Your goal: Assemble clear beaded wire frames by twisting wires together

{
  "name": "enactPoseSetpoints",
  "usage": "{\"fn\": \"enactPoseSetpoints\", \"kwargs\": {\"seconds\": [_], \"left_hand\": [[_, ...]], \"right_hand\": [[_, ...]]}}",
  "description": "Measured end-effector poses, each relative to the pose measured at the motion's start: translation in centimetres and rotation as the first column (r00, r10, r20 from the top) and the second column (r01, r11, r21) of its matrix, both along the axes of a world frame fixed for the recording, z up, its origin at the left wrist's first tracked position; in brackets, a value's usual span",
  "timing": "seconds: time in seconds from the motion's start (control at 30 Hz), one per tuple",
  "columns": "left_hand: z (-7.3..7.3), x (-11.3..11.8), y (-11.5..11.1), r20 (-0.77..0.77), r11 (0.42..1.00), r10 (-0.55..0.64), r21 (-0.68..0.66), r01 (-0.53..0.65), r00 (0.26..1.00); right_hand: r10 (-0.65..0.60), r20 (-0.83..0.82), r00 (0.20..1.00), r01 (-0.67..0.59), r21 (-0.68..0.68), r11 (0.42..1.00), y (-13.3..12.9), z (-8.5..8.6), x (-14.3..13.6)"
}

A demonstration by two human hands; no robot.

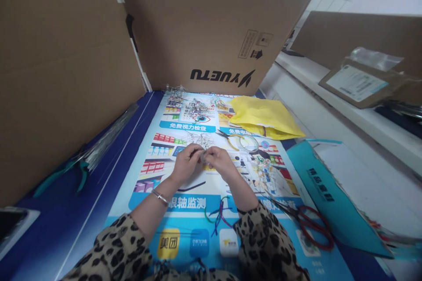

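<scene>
Both hands meet over the middle of a printed poster (pixel 132 224). My left hand (pixel 188 162) is closed, thumb and index finger pinched near a small greyish thing (pixel 202 156) too small to identify. My right hand (pixel 220 162) pinches at the same spot from the other side, its fingertips nearly touching the left ones. Just beyond them lies a tangle of thin wire (pixel 201 139). Small-handled pliers or scissors (pixel 230 140) and a clear round roll (pixel 249 144) are to the right. Coloured strands (pixel 219 215) lie between my forearms.
Cardboard (pixel 198 22) stands behind and at left. Red-handled scissors (pixel 314 228), a teal box (pixel 336 197) and a yellow bag (pixel 267 116) are right. Teal-handled pliers (pixel 82 175) and a wire bundle (pixel 108 138) lie left. More wire tangles (pixel 198 107) sit farther back.
</scene>
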State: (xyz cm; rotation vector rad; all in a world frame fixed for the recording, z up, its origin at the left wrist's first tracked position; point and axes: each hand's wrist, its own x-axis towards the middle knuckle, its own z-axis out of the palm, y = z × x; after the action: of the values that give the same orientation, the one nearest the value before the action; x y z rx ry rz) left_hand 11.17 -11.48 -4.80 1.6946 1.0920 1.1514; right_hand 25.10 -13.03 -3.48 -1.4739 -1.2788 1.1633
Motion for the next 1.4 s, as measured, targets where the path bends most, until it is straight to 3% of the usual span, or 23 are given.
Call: {"fn": "enactPoseSetpoints", "kwargs": {"seconds": [0.23,0.5,0.7,0.83,1.17,1.4], "left_hand": [[0.1,0.0,0.3,0.059,0.994,0.054,-0.094,-0.049,0.997],[0.0,-0.1,0.6,0.230,0.977,0.081,-0.209,-0.032,0.970],[-0.2,-0.1,0.5,0.187,0.984,-0.039,-0.163,0.071,0.981],[-0.7,0.1,0.4,0.153,0.994,-0.040,-0.096,0.055,0.987],[-0.4,-0.1,0.5,-0.093,0.973,-0.081,0.207,0.099,0.992],[-0.5,0.0,0.3,-0.141,0.978,-0.044,0.197,0.072,0.989]], "right_hand": [[-0.090,-0.256,0.963,0.084,-0.037,0.996,0.1,-0.1,-0.7],[-0.061,-0.399,0.915,0.036,-0.069,0.997,0.1,-0.4,-0.2],[-0.062,-0.301,0.952,0.043,-0.069,0.997,0.1,0.0,0.6],[-0.051,-0.246,0.968,0.045,-0.032,0.998,0.1,0.4,0.7],[0.017,-0.155,0.988,-0.009,0.057,0.998,-0.3,1.5,0.4],[-0.031,0.150,0.988,0.004,0.173,0.985,-0.9,1.2,0.3]]}}
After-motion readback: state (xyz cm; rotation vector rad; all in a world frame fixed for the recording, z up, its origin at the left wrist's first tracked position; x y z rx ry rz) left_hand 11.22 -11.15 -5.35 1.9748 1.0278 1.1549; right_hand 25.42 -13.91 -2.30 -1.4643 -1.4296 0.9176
